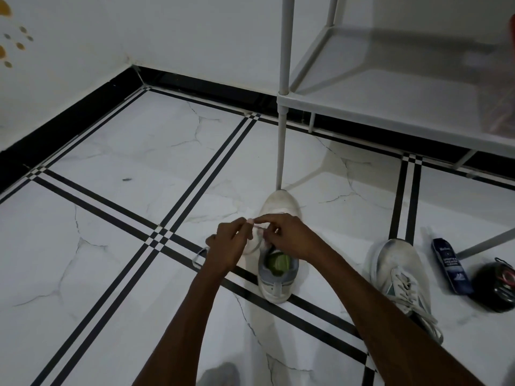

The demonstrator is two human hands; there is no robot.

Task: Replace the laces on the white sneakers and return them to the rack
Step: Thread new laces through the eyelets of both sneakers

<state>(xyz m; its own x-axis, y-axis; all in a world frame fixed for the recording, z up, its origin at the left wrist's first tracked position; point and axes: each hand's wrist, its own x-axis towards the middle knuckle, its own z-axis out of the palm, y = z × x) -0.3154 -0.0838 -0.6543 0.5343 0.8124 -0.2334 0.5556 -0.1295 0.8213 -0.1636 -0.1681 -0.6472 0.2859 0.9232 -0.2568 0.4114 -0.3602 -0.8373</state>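
- Head view: the floor (111,151) is white marble tile with black stripes, and at the left of the working spot a loose end of lace (198,256) trails on it, just beside the left wrist.
- The left hand (227,246) hovers over the near sneaker (274,285), its fingers (242,222) drawn together in a pinch on the lace above the eyelets.
- The right hand (289,238) meets it from the other side, its fingers (263,218) also pinching the lace; the two pinches nearly touch. Whether this lace is old or new I cannot tell.
- That sneaker stands on the floor with its toe against the foot of the rack post (281,151), heel toward the person, green insole showing. Lacing here looks unfinished, judging by the loose end and the open throat.
- Further right, the second sneaker (401,277) lies on the floor with laces threaded and their ends trailing loose. It may be done or untouched; I cannot say which.
- Beside it lie a dark blue box (450,266) and a round black object (498,288).
- The rack shelf (404,107) above holds neither sneaker, so both returns are still to come.
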